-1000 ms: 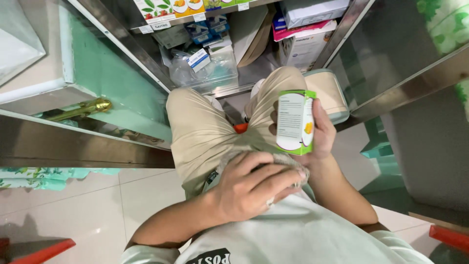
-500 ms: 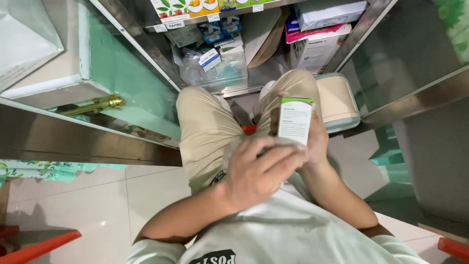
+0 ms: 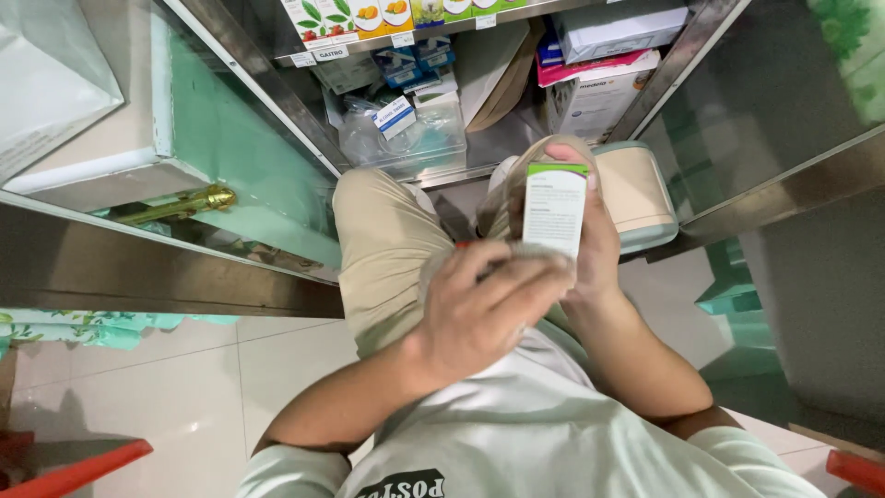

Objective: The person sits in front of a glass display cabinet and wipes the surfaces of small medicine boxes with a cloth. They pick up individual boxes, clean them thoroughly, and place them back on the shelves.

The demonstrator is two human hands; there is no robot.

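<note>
Gripping a small white carton with a green top [image 3: 553, 210], the right hand [image 3: 590, 242] is clamped around it above the lap. Left hand [image 3: 484, 314] cups loosely just below, fingers curled on something I cannot make out. Risk: carton slips and drops onto the floor tiles [image 3: 184, 387] if that one-handed grip loosens.

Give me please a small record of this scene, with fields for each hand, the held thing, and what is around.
right hand: holds a small white carton with a green top upright, fingers around its far side
left hand: lies just below the carton, fingers at its lower edge; whether it grips is unclear
posture: the person sits or squats, knees in beige trousers
in front: open low cabinet shelf with boxes and a clear plastic bag
beside right knee: cream container with grey-green rim
floor: pale tiles
</note>
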